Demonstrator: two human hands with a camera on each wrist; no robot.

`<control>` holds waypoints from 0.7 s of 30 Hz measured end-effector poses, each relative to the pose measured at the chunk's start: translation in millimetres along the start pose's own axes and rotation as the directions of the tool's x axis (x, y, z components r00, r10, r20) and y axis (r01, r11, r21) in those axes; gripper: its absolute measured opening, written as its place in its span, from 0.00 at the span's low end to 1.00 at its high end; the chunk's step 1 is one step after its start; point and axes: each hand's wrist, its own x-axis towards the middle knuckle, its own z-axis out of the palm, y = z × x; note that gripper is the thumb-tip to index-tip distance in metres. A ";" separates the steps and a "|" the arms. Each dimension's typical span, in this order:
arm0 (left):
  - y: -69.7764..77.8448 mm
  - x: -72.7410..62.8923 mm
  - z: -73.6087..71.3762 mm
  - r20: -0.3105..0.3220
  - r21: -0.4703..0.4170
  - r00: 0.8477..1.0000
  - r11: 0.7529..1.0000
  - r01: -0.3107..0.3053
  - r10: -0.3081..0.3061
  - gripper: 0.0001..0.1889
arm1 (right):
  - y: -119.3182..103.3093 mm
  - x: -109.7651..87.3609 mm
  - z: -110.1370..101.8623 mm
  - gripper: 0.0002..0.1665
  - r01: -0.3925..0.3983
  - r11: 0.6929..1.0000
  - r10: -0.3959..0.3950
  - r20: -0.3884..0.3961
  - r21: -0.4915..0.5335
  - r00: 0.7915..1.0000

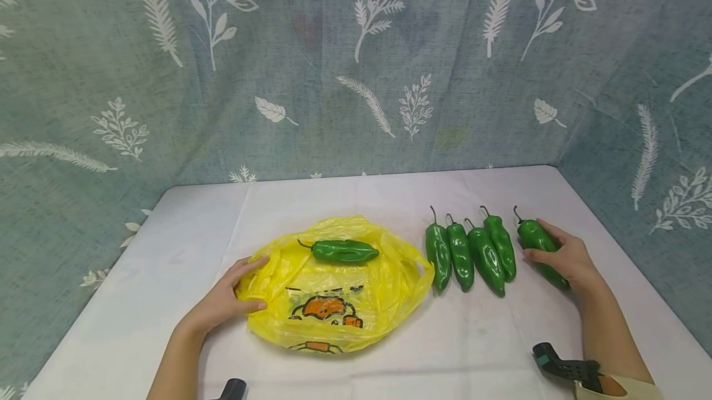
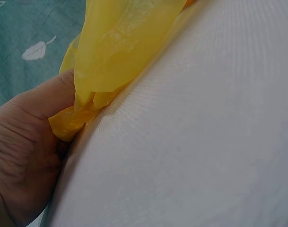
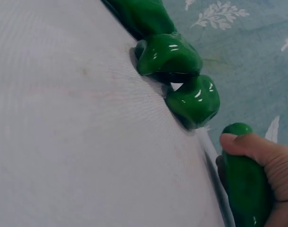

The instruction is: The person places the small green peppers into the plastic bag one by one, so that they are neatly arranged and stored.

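Observation:
A yellow plastic bag (image 1: 384, 319) with an orange cartoon print lies flat and crumpled on the table, one green chili pepper (image 1: 345, 251) on top of it. At the bag's left side, my left hand (image 1: 236, 289) holds its edge between thumb and fingers. The left wrist view shows the thumb against the folded yellow plastic (image 2: 120, 52). Over on the right, my right hand (image 1: 567, 258) grips another green pepper (image 1: 535, 235) round its middle, the stem pointing away from me. In the right wrist view, the thumb lies across this pepper (image 3: 248, 189).
Several green peppers (image 1: 484, 258) lie side by side between the bag and my right hand, stems toward the back. A white cloth covers the table (image 1: 445, 357). Leaf-patterned blue-green fabric (image 1: 311, 78) hangs behind and at both sides.

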 end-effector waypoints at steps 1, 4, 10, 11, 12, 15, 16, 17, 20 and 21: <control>0.3 0.1 0.1 0.000 -0.001 1.000 1.000 0.002 -0.002 0.44 | -1.2 -0.6 -0.6 0.55 0.004 1.000 -0.004 -0.008 0.001 1.000; 0.7 0.4 0.2 0.001 -0.006 1.000 1.000 0.005 -0.005 0.44 | -6.7 -3.6 -2.4 0.54 0.016 0.999 -0.014 -0.038 0.030 0.999; -0.4 1.3 -0.1 0.000 -0.010 1.000 1.000 -0.002 0.002 0.44 | -16.5 -6.3 -4.2 0.52 0.034 0.993 -0.026 -0.076 0.116 0.997; -0.6 1.4 0.0 0.000 -0.010 1.000 1.000 -0.003 0.003 0.44 | -17.4 -6.4 -3.9 0.51 0.041 0.992 -0.031 -0.081 0.119 0.996; -0.7 1.4 0.0 -0.001 -0.010 1.000 1.000 -0.004 0.004 0.44 | -18.5 -6.7 -3.5 0.51 0.048 0.992 -0.038 -0.087 0.117 0.996; -0.6 1.3 0.3 -0.002 -0.011 1.000 1.000 -0.004 0.004 0.44 | -22.2 -8.3 -2.1 0.51 0.063 0.992 -0.053 -0.100 0.107 0.994; -0.4 1.2 0.5 -0.003 -0.010 1.000 1.000 -0.002 0.002 0.44 | -23.8 -8.9 -1.8 0.51 0.067 0.992 -0.056 -0.104 0.104 0.993; -0.3 1.2 0.7 -0.003 -0.011 1.000 1.000 -0.001 0.001 0.44 | -25.5 -9.5 -1.7 0.51 0.071 0.993 -0.060 -0.106 0.098 0.993; -0.3 0.9 1.2 -0.004 -0.011 1.000 1.000 0.002 -0.002 0.44 | -32.3 -11.3 -1.3 0.50 0.090 0.992 -0.081 -0.110 0.083 0.991; -0.4 0.8 1.3 -0.005 -0.011 1.000 1.000 0.002 -0.002 0.44 | -34.6 -11.8 -1.0 0.49 0.102 0.992 -0.094 -0.108 0.077 0.990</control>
